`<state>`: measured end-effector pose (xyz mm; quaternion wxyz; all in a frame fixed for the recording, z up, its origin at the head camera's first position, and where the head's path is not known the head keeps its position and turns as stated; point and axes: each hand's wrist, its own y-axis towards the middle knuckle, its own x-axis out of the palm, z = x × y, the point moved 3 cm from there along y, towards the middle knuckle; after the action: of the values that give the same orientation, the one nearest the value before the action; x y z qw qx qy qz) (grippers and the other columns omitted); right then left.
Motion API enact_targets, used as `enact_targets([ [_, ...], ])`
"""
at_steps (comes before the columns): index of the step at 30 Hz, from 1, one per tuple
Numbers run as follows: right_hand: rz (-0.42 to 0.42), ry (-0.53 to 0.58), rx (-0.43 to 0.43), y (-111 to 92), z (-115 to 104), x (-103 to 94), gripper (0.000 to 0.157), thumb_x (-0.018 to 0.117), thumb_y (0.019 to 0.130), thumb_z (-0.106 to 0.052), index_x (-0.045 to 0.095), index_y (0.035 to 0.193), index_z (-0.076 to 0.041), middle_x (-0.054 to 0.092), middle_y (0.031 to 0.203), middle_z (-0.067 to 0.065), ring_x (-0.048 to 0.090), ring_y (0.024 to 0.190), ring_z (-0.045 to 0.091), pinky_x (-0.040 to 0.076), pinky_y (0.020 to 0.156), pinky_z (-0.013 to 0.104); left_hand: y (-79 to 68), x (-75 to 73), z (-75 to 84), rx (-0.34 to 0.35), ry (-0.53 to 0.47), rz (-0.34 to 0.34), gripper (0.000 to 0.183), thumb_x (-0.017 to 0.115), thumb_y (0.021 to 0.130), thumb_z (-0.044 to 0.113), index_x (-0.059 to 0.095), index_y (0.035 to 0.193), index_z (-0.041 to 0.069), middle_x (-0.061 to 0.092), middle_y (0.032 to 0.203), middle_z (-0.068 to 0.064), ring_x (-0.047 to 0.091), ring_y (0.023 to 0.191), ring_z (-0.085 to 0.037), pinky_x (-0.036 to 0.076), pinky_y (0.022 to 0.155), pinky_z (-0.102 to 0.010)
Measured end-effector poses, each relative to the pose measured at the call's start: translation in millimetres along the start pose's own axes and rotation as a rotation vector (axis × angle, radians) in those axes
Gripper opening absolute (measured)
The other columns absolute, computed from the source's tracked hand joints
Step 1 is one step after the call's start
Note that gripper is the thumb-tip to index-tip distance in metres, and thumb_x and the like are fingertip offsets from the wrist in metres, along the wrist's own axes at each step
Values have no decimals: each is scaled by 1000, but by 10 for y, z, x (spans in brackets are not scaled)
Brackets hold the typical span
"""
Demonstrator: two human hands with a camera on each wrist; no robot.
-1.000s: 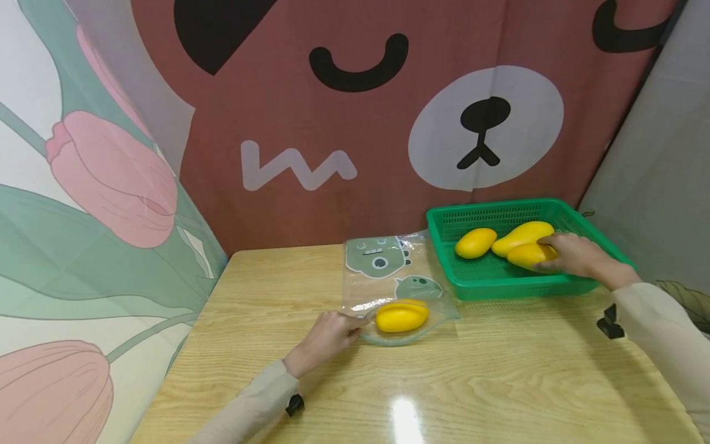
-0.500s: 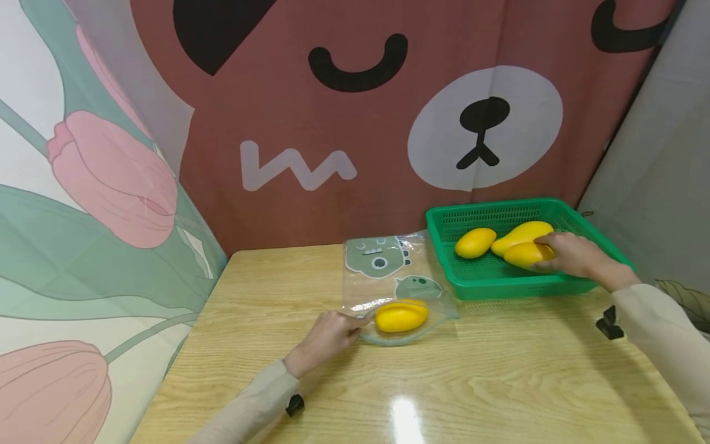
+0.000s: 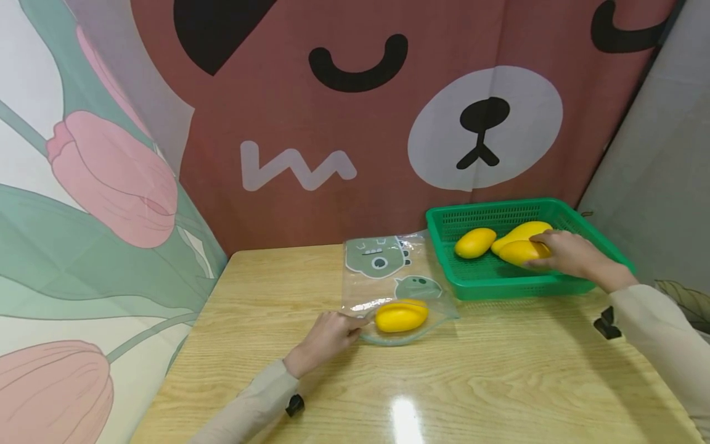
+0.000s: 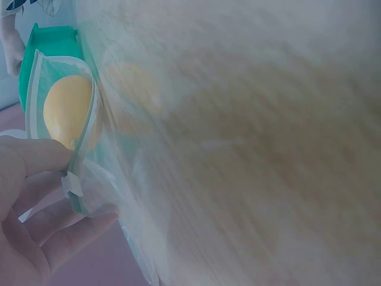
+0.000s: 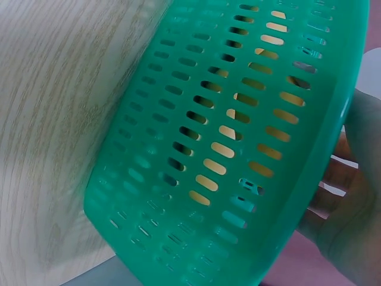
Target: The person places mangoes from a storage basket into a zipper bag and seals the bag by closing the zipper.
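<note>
My left hand point(image 3: 327, 339) pinches the left corner of a clear zip bag point(image 3: 355, 280) printed with green cartoon figures, lying on the table. In the left wrist view, thumb and fingers are at the bag's edge beside its white slider point(image 4: 72, 184), and the mouth gapes. A yellow mango point(image 3: 402, 316) lies inside, near the mouth. At the right, my right hand point(image 3: 568, 253) reaches into the green basket point(image 3: 516, 290) and grips a mango point(image 3: 518, 253). Behind that one rests a larger mango point(image 3: 529, 232); another mango point(image 3: 475, 243) lies at the basket's left. The basket wall hides my right fingertips in the right wrist view.
The basket stands at the table's back right, close beside the bag. A brown bear-print curtain point(image 3: 299, 216) hangs along the back edge, with a flowered cloth point(image 3: 138, 259) on the left. Bare wood table point(image 3: 471, 382) stretches in front of the bag and basket.
My right hand has shifted slightly left within the basket, and the mango it grips has moved left too. The left hand and the bag have stayed in place.
</note>
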<state>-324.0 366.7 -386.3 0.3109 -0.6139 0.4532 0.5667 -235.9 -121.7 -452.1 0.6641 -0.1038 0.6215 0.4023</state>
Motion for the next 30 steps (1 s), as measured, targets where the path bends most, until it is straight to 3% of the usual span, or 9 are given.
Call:
enact_targets([
  [12,25,-8,-2,19,-90,-38,68,74,88,-41,59,123,15,61,117,32,60,98,40,49,77,55,-2,0,-10,-10,-8,-12,31,75,80,-1,78,109,12,74,80,0,35,52,-1,31,44,-16],
  [23,6,-19,17,35,-111,-60,75,71,89,-47,56,126,16,56,121,37,57,104,47,48,78,59,1,4,-16,9,-7,5,33,76,79,-2,78,108,11,75,85,-2,35,51,-1,31,44,-16],
  [30,35,-26,2,32,-155,-79,68,73,88,-44,59,124,13,60,118,32,61,96,39,50,75,55,6,-2,-17,-3,-20,-12,33,75,80,-2,77,110,11,75,89,-2,36,52,-2,30,44,-16],
])
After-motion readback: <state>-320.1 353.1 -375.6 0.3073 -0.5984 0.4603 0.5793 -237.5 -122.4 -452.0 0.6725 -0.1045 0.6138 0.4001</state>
